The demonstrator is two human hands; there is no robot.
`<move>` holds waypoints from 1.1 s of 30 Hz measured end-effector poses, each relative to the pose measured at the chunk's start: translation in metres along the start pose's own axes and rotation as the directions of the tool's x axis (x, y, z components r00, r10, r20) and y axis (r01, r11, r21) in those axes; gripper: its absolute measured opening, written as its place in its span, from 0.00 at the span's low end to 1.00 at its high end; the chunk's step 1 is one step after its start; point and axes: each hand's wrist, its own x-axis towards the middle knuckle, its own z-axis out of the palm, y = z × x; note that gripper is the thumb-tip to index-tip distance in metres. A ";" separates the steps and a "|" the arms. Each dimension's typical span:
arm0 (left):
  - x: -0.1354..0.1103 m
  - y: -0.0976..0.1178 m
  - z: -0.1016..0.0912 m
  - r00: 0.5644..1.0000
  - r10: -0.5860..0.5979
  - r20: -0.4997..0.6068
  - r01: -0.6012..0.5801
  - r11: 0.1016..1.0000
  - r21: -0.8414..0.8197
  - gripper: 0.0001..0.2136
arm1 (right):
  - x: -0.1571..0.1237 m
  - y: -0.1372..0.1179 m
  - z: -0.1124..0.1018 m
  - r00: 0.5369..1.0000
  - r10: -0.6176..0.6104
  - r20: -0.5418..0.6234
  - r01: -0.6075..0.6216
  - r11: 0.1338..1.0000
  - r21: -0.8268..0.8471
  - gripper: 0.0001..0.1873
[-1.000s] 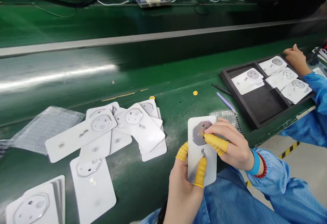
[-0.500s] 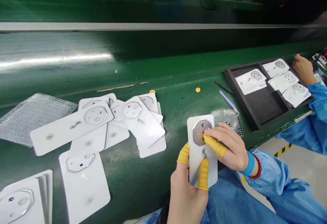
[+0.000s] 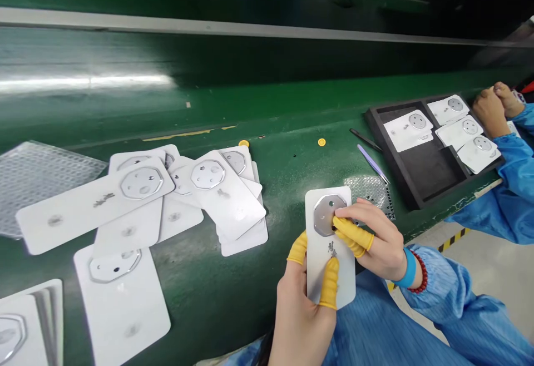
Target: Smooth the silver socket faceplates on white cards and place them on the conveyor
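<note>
My left hand (image 3: pixel 306 305) grips a white rounded plate (image 3: pixel 346 285) from below, yellow finger cots on its thumb and a finger. The plate has a grey octagonal metal inset (image 3: pixel 325 216) with small holes and dark lettering beneath it. My right hand (image 3: pixel 375 238), also in yellow finger cots, has its thumb and finger pinched together over the inset's lower right. A dark spot shows at those fingertips; whether it is a held part or a hole I cannot tell. Just behind my right hand lies a small bubble-wrap sheet (image 3: pixel 367 191) dotted with tiny black pieces.
More white plates (image 3: pixel 233 204) lie overlapped on the green bench at left, near a large bubble-wrap sheet (image 3: pixel 45 171). Purple tweezers (image 3: pixel 372 163) and black tweezers (image 3: pixel 365 139) rest by a black divided tray (image 3: pixel 400 179) holding several plates. A co-worker's hands (image 3: pixel 494 107) are behind it.
My right fingers have shifted slightly and pinch lower on the inset, with the dark spot now visible. The bench view has shifted a little. A second co-worker's hand shows beside the tray.
</note>
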 end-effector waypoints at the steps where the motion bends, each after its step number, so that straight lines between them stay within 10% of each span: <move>1: 0.000 0.001 -0.001 1.000 -0.005 0.003 0.005 1.000 -0.004 0.21 | 0.001 0.000 0.000 1.000 0.010 0.000 -0.010 1.000 0.025 0.11; 7: -0.002 0.004 -0.002 0.999 -0.053 0.003 0.053 0.995 -0.084 0.22 | 0.004 -0.003 -0.002 0.992 0.030 -0.122 -0.018 0.995 0.097 0.12; 33: -0.005 -0.007 -0.003 0.993 0.115 0.038 -0.114 0.993 -0.030 0.17 | -0.004 -0.003 -0.008 0.982 -0.190 0.006 0.187 0.961 -0.204 0.07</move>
